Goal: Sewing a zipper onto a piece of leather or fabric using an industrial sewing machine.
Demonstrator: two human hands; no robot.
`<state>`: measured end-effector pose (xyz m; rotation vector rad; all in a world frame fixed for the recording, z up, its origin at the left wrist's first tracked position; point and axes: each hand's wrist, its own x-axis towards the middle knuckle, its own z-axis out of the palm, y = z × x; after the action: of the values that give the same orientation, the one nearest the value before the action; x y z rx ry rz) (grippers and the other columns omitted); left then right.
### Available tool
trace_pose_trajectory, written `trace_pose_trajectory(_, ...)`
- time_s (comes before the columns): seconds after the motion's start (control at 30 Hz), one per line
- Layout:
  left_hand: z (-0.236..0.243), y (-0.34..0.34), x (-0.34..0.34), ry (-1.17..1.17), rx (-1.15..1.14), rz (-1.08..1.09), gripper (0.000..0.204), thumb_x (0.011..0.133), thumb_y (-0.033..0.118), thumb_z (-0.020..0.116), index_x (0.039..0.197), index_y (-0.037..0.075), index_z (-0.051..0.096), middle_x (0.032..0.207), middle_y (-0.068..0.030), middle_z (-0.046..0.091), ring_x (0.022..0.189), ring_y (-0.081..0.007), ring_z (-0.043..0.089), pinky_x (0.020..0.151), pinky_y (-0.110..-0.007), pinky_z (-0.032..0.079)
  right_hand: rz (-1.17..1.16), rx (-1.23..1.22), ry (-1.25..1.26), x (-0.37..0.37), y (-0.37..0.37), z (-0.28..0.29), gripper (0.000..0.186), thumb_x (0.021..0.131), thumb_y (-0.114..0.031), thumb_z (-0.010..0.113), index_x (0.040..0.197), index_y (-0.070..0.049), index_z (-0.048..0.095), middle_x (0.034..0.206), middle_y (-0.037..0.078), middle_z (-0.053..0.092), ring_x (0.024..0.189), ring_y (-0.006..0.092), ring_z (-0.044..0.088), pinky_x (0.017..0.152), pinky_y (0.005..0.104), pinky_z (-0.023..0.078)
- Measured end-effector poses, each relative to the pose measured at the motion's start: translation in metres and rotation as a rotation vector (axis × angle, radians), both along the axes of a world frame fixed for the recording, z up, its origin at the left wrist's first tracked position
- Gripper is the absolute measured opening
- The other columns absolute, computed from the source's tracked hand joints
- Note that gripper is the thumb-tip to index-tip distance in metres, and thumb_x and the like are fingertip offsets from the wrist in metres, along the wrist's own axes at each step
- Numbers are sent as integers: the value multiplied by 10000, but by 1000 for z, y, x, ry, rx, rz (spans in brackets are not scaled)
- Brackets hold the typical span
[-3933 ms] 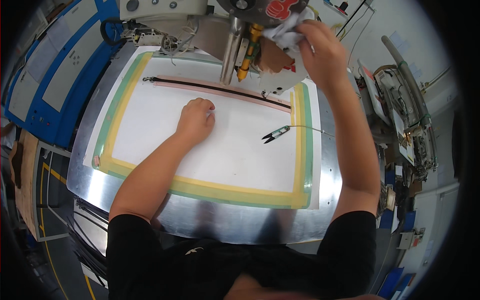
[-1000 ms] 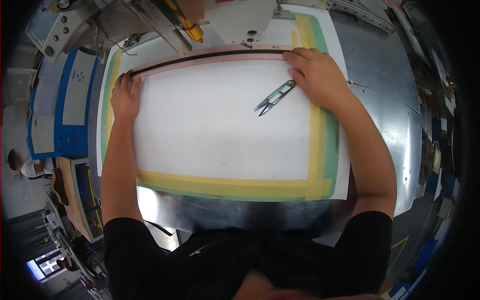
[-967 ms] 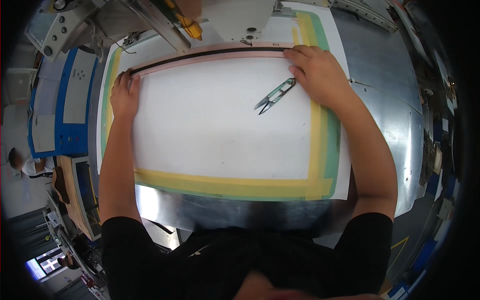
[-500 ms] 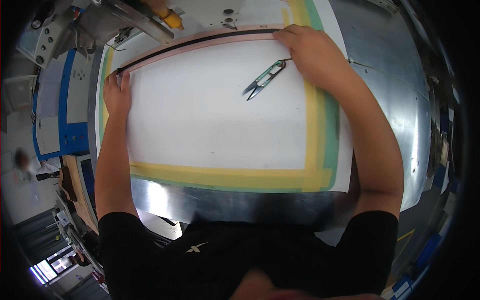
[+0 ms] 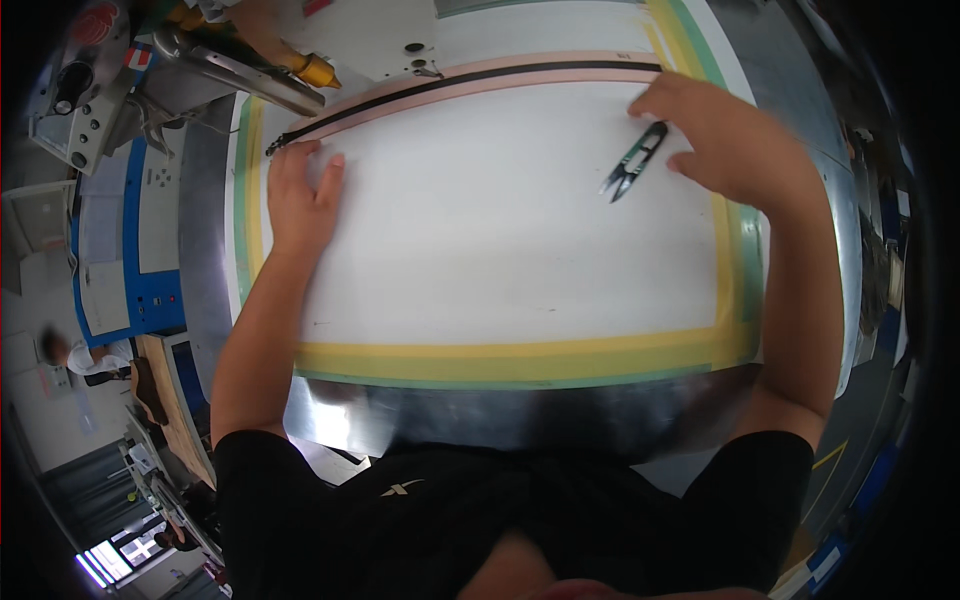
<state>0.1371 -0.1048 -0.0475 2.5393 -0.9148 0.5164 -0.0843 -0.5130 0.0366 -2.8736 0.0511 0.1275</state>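
Observation:
A long black strip [image 5: 480,73], which looks like a zipper tape, lies in a shallow curve along a pink band [image 5: 562,83] on the white work sheet [image 5: 500,230]. At its left end, beside some small dark pieces, my left hand [image 5: 301,200] rests with its fingertips at the lower edge and its thumb spread away. A pair of thread snips [image 5: 634,160] lies on the sheet, points toward me. Over the handle end of the snips my right hand [image 5: 735,145] hovers, index finger and thumb apart, holding nothing.
Yellow tape [image 5: 520,352] and green tape [image 5: 480,382] border the sheet on a metal table [image 5: 335,405]. Machine parts with a metal bar [image 5: 240,75] and a yellow-tipped piece [image 5: 318,70] overhang the far left. A blue-and-white cabinet [image 5: 150,240] stands left.
My right hand has left the strip's right end and come down to the snips, its fingers opening. My left thumb has spread away from the strip. The whole view has shifted.

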Motion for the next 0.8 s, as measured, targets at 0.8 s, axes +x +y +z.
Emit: trace_pose_trajectory(0.8,12,-61,-16,97,135,-366,507,903,327,764,1303,35,655,1313,-162,645,1232,-369,589,1061,-477,450,41,522,21,111,82,-23,159,850,-110,768,969,-19,713,952,117,677,891,278,646,809,403,526)
